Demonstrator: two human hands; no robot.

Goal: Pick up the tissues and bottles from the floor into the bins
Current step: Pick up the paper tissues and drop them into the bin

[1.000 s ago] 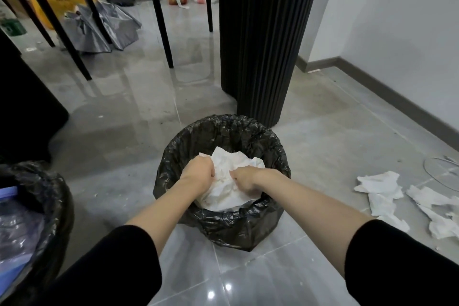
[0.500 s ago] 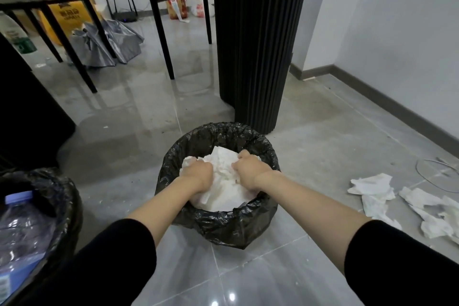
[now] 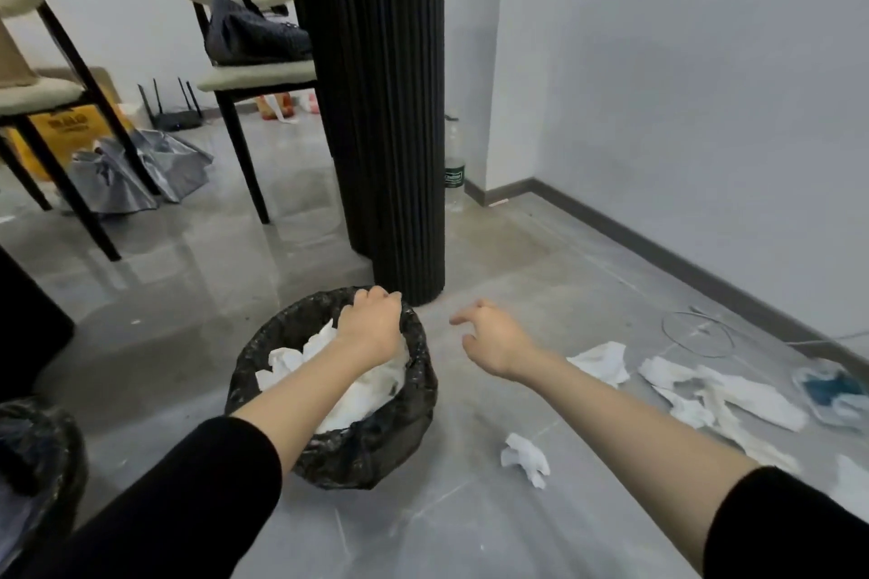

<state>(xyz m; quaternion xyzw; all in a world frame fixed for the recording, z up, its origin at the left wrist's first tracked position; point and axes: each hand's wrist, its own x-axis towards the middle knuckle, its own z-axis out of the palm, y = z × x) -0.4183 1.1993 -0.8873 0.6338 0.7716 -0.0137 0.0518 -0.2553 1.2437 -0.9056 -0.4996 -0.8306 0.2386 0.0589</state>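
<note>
— What did the left hand [image 3: 371,327] have in its grip?

— It was curled into a loose fist over the far rim of the nearer bin [image 3: 409,418], knuckles up, the fingers bent down out of sight. Whether they pinched the black liner or any tissue could not be told.

— And the right hand [image 3: 493,339]?

— It hung in the air just right of that bin, over the floor [image 3: 470,531], fingers spread and half bent, the grip wide and holding nothing.

— Where were the tissues?

— A heap of crumpled white tissues [image 3: 367,395] lay inside the nearer bin, under the left forearm. One small wad [image 3: 526,458] sat on the floor just beside the bin, below the right forearm. A larger scatter of loose tissues [image 3: 705,395] lay farther right, near a thin wire loop [image 3: 696,334] and a blue and white wrapper [image 3: 827,393].

— Any bottles?

— A clear bottle with a green label [image 3: 454,165] stood upright behind the black fluted column [image 3: 376,108], against the wall. A second bin [image 3: 42,461], also black-lined, showed at the left edge; its contents were too dark to make out.

— And beyond?

— Two cream chairs [image 3: 254,75] with black legs, a dark bag [image 3: 254,35] on the seat of the nearer one, and a grey umbrella [image 3: 141,174] on the floor beneath them.
</note>
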